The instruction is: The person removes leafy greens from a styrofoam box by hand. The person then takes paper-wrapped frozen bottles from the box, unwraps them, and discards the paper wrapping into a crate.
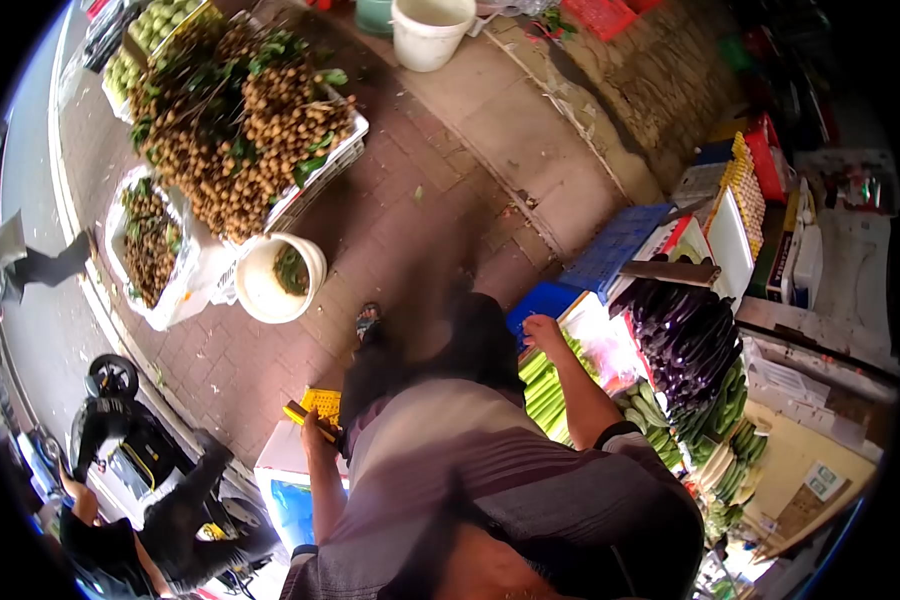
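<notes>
My left hand [320, 432] is closed around a small yellow and black object [298, 412], beside a yellow basket [324, 402] and a white box [278, 447]. On the other side, my right hand [543, 333] has its fingers curled together near a blue crate [548, 303]; what they hold, if anything, is too small to tell. Long green vegetables [545, 395] lie below that hand, under my right forearm. Farther right is a pile of dark purple eggplants [680, 345].
Crates of brown fruit with leaves [260, 120] stand at upper left, with a white bucket [280, 278] and a filled plastic bag [150, 245] beside them. Another bucket [432, 30] stands at the top. A person [110, 530] is by a motorbike [135, 450] at lower left.
</notes>
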Tool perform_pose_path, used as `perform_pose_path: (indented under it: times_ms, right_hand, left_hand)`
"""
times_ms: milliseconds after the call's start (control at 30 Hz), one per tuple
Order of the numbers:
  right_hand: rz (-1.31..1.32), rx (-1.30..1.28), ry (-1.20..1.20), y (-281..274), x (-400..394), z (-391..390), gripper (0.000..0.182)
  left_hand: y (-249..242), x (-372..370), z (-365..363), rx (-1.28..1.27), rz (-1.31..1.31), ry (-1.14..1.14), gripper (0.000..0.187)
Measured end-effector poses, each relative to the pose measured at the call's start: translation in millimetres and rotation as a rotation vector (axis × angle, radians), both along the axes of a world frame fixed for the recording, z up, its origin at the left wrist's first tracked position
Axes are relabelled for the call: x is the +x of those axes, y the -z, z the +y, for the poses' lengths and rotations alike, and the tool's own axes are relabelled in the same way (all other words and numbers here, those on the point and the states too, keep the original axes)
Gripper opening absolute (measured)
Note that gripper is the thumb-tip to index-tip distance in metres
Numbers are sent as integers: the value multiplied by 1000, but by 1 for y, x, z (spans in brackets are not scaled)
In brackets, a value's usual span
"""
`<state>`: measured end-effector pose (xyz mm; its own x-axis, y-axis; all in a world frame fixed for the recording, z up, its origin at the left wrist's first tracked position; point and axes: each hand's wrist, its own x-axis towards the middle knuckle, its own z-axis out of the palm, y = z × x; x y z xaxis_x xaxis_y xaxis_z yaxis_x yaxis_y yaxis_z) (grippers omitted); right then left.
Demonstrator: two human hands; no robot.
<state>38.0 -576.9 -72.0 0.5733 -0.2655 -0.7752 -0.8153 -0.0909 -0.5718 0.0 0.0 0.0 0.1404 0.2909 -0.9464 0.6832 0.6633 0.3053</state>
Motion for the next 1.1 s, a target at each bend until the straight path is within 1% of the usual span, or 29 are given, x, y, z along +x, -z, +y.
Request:
perform_pose_path:
  times_ms: [67, 100, 167, 200, 233, 267, 367, 400, 500, 600, 633, 700, 733, 833, 900, 933, 1000, 1033, 1067, 1100]
  right_hand:
    - [-9, -70, -27, -41, -23, 4, 22]
    - [-122, 1, 0, 25, 94, -49, 22]
    - [-40, -66, 29, 4, 87, -118, 21]
    - [-68, -50, 57, 10, 111, -132, 21]
    - [-59, -8, 80, 21, 115, -133, 21]
    - [-82, -32, 108, 13, 136, -171, 21]
    - [-143, -9, 162, 15, 186, -252, 22]
    - [-162, -58, 182, 10, 201, -265, 22]
    - [-151, -134, 93, -9, 246, -303, 24]
    - [-174, -86, 52, -6, 284, -338, 27]
    - [-175, -70, 75, -4, 296, -351, 28]
    - [-185, -37, 118, -4, 327, -381, 30]
    - [-185, -48, 139, -5, 342, -399, 30]
    - [-175, -74, 195, -23, 380, -465, 29]
    - [-161, -90, 208, -53, 393, -513, 28]
    - [-149, -102, 215, -63, 397, -537, 27]
    - [-123, -117, 240, -72, 398, -580, 26]
    - [-109, -121, 239, -84, 400, -593, 26]
    - [-99, -122, 240, -91, 404, -606, 25]
    - [-98, -128, 237, -99, 412, -622, 25]
  left_hand:
    - [-12, -21, -1, -30, 51, 35, 22]
    - [8, 86, -65, 87, -66, 53, 22]
    - [-6, 81, -132, 105, 0, 81, 21]
    - [3, 100, -142, 117, -40, 58, 21]
    - [-12, 98, -136, 119, -57, 99, 21]
    - [-1, 117, -164, 103, -64, 108, 21]
    - [-17, 165, -227, 82, -70, 173, 20]
    - [-18, 181, -244, 71, -80, 197, 20]
    - [-20, 223, -293, 66, -82, 234, 19]
    - [-31, 275, -345, -49, -135, 394, 19]
    - [-40, 296, -368, -15, -83, 443, 20]
    - [-40, 334, -403, -17, -79, 525, 20]
    - [-35, 350, -415, -8, -60, 520, 20]
    - [-14, 398, -450, -1, 4, 533, 22]
    - [-12, 427, -483, -26, 52, 560, 24]
    - [-26, 447, -511, -17, 64, 583, 25]
    - [-73, 491, -566, 9, 93, 638, 26]
    - [-67, 492, -568, 9, 93, 633, 25]
    - [-47, 492, -567, 12, 91, 629, 25]
    - [-37, 498, -571, 13, 78, 622, 24]
